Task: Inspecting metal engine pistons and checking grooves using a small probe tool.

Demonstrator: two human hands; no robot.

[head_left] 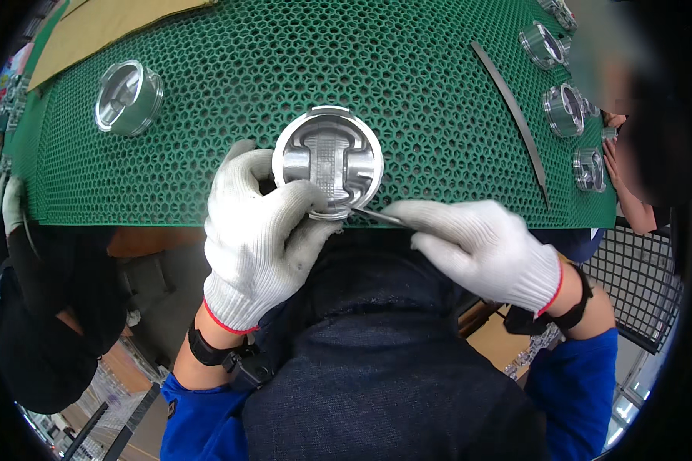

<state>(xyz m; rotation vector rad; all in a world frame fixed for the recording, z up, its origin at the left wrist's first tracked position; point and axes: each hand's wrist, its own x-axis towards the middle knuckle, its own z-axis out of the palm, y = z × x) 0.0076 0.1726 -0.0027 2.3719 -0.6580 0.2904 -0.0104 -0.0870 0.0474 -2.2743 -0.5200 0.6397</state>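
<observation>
A round silver metal piston (328, 154) is held at the near edge of a green mat, its hollow underside facing me. My left hand (255, 219), in a white knit glove with a red cuff, grips its left and lower rim, thumb on the near side. My right hand (480, 246), gloved the same way, is closed round a thin dark metal tool (378, 217). The tool's tip touches the piston's lower rim, just right of my left thumb. The tool's handle is hidden inside my right glove, so its exact kind does not show.
The green honeycomb mat (231, 84) covers the table. One piston (128, 98) stands at far left by a cardboard sheet (108, 34). A long grey strip (513, 115) lies right, near several pistons (563, 110). Co-workers' hands show at left (13, 201) and right (627, 184).
</observation>
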